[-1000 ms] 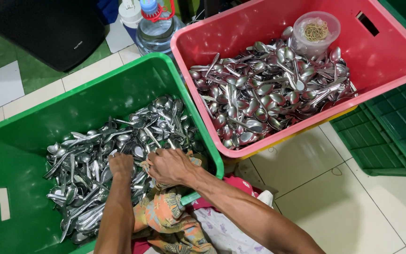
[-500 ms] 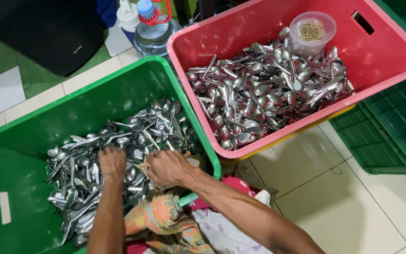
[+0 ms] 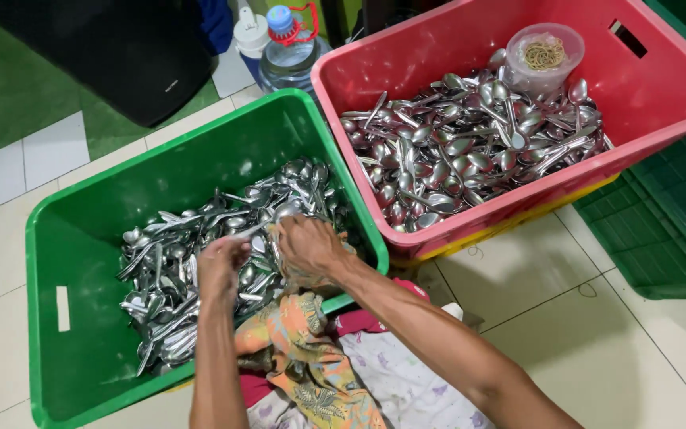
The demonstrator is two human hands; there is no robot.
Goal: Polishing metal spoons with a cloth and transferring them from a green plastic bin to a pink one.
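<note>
1. The left hand is sliding toward the green crate's near edge, fingers curled over the spoons; whether it is gripping any cannot be told.
2. The right hand is lifting slightly off the heap by the crate's right wall, closing around a few spoons.
3. Farther off, the pink crate is sitting unchanged, holding more spoons and a plastic tub.

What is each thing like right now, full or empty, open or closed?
Green crate: open, partly filled with spoons.
Pink crate: open, holds a spoon heap.
Clear tub: open, rubber bands inside.
Water bottle: capped, upright.
Left hand: in the spoons, grip unclear.
Right hand: closed on spoons.
</note>
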